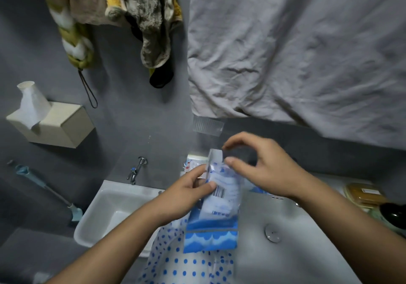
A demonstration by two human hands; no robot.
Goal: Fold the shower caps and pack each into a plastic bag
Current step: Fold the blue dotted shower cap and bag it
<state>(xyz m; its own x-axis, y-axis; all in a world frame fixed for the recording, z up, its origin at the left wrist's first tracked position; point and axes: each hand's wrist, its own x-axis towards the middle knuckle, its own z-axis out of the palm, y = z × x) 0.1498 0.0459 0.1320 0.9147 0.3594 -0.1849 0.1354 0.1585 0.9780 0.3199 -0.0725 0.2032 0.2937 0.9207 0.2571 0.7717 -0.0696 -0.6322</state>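
A clear plastic bag (223, 193) with a barcode sticker holds a folded white and blue shower cap. My left hand (186, 192) grips the bag from the left, thumb by the barcode. My right hand (261, 165) is above and right of it, with thumb and forefinger pinched at the bag's top flap (215, 155). Under the bag lies a blue wave-patterned packet (211, 237). A white shower cap with blue dots (186, 264) is spread loose over the sink's front edge.
A large white sink (296, 235) with a drain plug (272, 233) lies below my hands. A smaller basin (105, 209) and tap (137, 170) are to the left. A tissue box hangs on the grey wall. Bottles and a soap dish stand at the right.
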